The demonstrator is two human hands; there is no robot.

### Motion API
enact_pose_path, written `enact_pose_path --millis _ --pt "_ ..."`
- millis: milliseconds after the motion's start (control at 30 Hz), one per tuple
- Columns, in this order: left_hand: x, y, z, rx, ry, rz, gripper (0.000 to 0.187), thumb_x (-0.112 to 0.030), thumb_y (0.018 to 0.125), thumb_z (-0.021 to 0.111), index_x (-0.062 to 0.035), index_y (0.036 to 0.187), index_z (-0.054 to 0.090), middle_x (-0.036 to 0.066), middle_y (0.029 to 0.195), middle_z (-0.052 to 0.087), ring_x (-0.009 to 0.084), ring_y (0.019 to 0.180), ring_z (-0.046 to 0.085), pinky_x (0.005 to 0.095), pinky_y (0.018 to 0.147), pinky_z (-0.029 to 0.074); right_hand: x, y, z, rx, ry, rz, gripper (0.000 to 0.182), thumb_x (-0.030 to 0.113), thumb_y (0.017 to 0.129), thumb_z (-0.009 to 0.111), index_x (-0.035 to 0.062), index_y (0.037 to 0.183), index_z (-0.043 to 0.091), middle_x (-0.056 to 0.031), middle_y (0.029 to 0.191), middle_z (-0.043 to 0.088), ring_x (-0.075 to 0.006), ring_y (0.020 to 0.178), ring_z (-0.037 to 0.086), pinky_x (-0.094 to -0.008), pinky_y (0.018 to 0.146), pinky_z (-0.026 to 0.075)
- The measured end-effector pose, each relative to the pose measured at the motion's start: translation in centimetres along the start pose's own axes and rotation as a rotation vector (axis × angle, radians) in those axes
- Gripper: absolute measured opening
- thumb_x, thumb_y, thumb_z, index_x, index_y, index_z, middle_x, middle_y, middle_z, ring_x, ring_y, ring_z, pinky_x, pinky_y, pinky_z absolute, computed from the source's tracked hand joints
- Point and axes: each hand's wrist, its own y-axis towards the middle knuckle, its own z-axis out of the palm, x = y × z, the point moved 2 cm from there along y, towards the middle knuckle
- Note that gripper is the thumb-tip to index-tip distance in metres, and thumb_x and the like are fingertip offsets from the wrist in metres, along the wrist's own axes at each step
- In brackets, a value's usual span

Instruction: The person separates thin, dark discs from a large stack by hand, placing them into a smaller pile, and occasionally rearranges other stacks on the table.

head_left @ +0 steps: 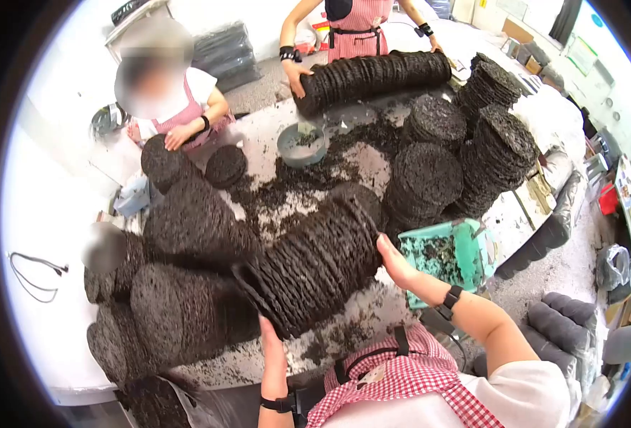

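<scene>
Between my two hands lies a thick stack of round, dark seaweed cakes (pixel 315 264), tipped on its side above the table's front edge. My left hand (pixel 273 346) presses its lower left end, with most fingers hidden behind the cakes. Against the right end rests my right hand (pixel 395 262), its fingers partly out of sight. Close to the left of this stack stand more dark stacks (pixel 180 310). Just right of my right hand is a green plastic basket (pixel 478 246) holding dark crumbs.
Loose dark flakes (pixel 358 143) litter the table around a round bowl (pixel 302 153). Tall stacks (pixel 426 182) stand at the right. Across the table, one person (pixel 358 28) holds a long stack (pixel 372 78); another person (pixel 187 107) at the left touches a stack. Black wrapped bundles (pixel 561 321) lie at lower right.
</scene>
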Motion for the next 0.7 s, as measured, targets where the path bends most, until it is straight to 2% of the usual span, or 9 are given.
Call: enact_pose_path --millis 33,133,300,367,400,533,600,667,700 --pt "-3.0 1.6 2.2 -0.016 0.111 0.143 0.071 -0.054 0.096 0.030 -0.0053 0.146 0.018 0.009 0.151 0.019 0.0235 0.138 0.020 0.0361 0.112 0.016 -4.0 5.7 -2.9 0.053 0.196 -0.047 0.074 0.050 0.096 0.036 0.0032 0.146 0.009 -0.0109 0.152 0.015 -0.0211 0.138 0.018 -0.0324 0.112 0.010" --pt "-13.8 4.8 10.5 -0.058 0.445 0.591 0.064 -0.044 0.098 0.031 -0.0024 0.144 0.018 0.016 0.148 0.022 0.0260 0.137 0.021 0.0350 0.111 0.015 -1.7 12.0 -3.9 0.011 0.524 -0.051 0.081 0.064 0.089 0.029 0.0072 0.145 0.018 -0.0084 0.151 0.020 -0.0266 0.137 0.020 -0.0378 0.113 0.012" --pt "-24.0 12.1 21.7 0.014 0.838 0.908 0.054 -0.031 0.096 0.042 0.0029 0.137 0.031 0.020 0.139 0.038 0.0292 0.131 0.035 0.0375 0.109 0.023 4.2 17.7 -1.7 0.228 1.009 0.018 0.094 0.078 0.081 0.026 0.0100 0.146 0.022 -0.0051 0.151 0.023 -0.0285 0.138 0.017 -0.0436 0.113 0.010" --pt "-26.9 14.5 26.0 0.069 0.935 0.983 0.052 -0.029 0.095 0.044 0.0042 0.134 0.036 0.020 0.137 0.041 0.0307 0.130 0.036 0.0377 0.108 0.024 2.7 22.5 -2.5 0.279 1.546 -0.032 0.100 0.080 0.078 0.029 0.0081 0.146 0.016 -0.0064 0.152 0.018 -0.0278 0.139 0.014 -0.0432 0.113 0.007" --pt "-28.0 15.5 28.1 0.101 0.982 1.015 0.052 -0.029 0.095 0.045 0.0043 0.134 0.036 0.020 0.137 0.042 0.0317 0.130 0.037 0.0379 0.108 0.024 8.6 20.0 -2.6 -0.011 1.054 -0.061 0.106 0.083 0.076 0.029 0.0068 0.147 0.009 -0.0083 0.153 0.014 -0.0274 0.140 0.012 -0.0434 0.113 0.004" --pt "-29.0 18.7 36.2 0.263 1.192 1.242 0.056 -0.032 0.090 0.052 0.0037 0.131 0.039 0.021 0.136 0.042 0.0359 0.129 0.037 0.0415 0.106 0.026 7.6 25.5 -4.9 -0.232 1.276 -0.095 0.119 0.088 0.068 0.033 0.0105 0.145 -0.013 -0.0065 0.155 -0.004 -0.0228 0.142 -0.003 -0.0400 0.113 -0.002" --pt "-27.2 21.4 39.7 0.369 1.252 1.300 0.056 -0.034 0.089 0.054 0.0025 0.130 0.041 0.020 0.137 0.041 0.0376 0.129 0.035 0.0440 0.106 0.026 4.8 28.4 -5.6 -0.532 1.323 0.144 0.108 0.082 0.074 0.035 0.0144 0.147 -0.008 -0.0054 0.155 0.000 -0.0211 0.142 -0.004 -0.0376 0.113 -0.001" --pt "-22.6 26.5 41.4 0.443 1.429 1.260 0.061 -0.040 0.087 0.057 -0.0023 0.131 0.042 0.019 0.145 0.030 0.0382 0.136 0.022 0.0489 0.109 0.020 2.8 27.2 -4.9 -0.531 1.253 0.181 0.083 0.067 0.087 0.037 0.0219 0.148 0.005 -0.0070 0.155 0.003 -0.0203 0.142 0.000 -0.0369 0.112 0.002" --pt "-19.1 30.1 41.4 0.460 1.579 1.233 0.064 -0.042 0.086 0.057 -0.0037 0.134 0.039 0.019 0.147 0.026 0.0381 0.137 0.019 0.0502 0.110 0.018 3.5 25.2 -4.0 -0.479 1.312 0.269 0.076 0.058 0.090 0.040 0.0155 0.147 0.014 -0.0071 0.154 0.009 -0.0214 0.142 0.006 -0.0386 0.112 0.003"
